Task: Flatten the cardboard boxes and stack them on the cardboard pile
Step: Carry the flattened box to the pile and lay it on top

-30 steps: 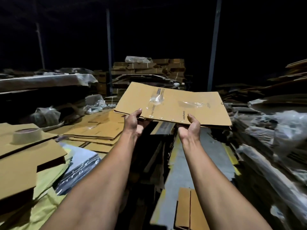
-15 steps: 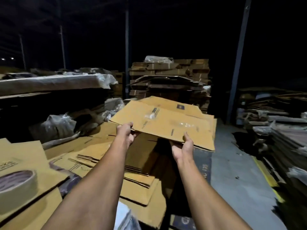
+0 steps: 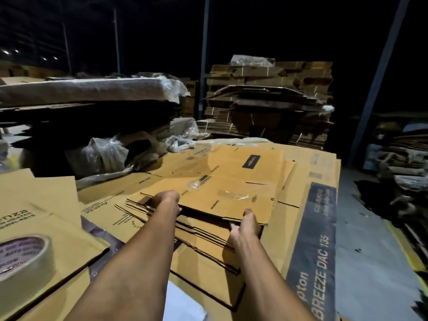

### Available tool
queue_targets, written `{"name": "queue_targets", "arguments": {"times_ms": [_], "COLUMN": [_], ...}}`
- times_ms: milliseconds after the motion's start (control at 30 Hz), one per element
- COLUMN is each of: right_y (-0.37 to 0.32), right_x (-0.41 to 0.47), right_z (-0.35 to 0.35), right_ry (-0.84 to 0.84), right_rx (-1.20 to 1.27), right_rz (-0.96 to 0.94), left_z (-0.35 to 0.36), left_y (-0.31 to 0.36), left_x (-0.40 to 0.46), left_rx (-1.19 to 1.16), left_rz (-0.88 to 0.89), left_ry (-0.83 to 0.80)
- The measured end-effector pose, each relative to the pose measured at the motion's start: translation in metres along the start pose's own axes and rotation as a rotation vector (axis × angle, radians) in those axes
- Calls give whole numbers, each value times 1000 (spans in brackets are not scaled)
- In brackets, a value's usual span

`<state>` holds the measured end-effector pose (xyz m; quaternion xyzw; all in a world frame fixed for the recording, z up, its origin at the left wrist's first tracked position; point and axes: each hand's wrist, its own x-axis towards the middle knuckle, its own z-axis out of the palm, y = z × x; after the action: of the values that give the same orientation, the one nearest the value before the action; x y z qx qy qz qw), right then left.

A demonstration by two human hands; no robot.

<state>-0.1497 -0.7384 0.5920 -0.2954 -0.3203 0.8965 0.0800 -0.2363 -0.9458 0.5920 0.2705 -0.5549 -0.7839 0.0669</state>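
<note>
Pretty tight on the left with the tape roll [image 3: 22, 258] and the plastic-wrapped junk [image 3: 104, 154] crowding the cardboard pile [image 3: 308, 181], but the grey floor [image 3: 370, 239] on the right is open for reaching in.

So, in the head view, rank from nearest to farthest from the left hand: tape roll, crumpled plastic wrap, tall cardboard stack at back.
From the left hand:
1. Crumpled plastic wrap, behind-left.
2. Tape roll, near left.
3. Tall cardboard stack, far back.
</note>
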Motion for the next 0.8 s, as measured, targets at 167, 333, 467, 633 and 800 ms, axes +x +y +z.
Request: {"name": "queue_targets", "arguments": {"times_ms": [167,333,467,633,800], "right_y": [28,2,-16,-27,-82], "right_x": [-9,1,20,9,16], "right_z": [22,2,-23,-35,-71], "right_ry": [-229,-438,-260,-174,28], "right_rx": [-181,-194,-336,-871,-1232], "right_rz": [231,363,150,-98,-564], "left_z": [-1,-1,0,26,87], "left_y": [1,4,-3,-15,-28], "left_x": [-11,-23,-33,-55,-107], "left_rx": [28,-69,86,673,885], "left_rz": [43,-15,-20,120,392], "left_ry": [30,77,128,206,173]}}
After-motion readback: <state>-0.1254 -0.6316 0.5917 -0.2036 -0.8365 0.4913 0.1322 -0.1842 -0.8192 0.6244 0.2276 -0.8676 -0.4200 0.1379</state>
